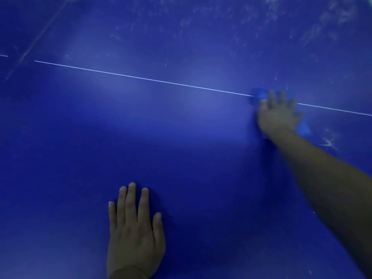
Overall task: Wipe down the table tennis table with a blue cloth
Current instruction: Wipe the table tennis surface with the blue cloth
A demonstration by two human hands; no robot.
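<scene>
The blue table tennis table (161,137) fills the view, crossed by a thin white line (141,77). My right hand (278,113) lies flat with spread fingers on the blue cloth (258,95), pressing it onto the table right at the white line; the hand is motion-blurred. Parts of the cloth show beyond the fingertips and at the right of the palm (304,127). My left hand (134,228) rests flat on the table near the front, fingers straight, holding nothing.
White dusty smears (281,23) cover the far right part of the table, with a smaller smudge (330,141) to the right of my right hand. A faint seam (36,39) runs diagonally at the far left.
</scene>
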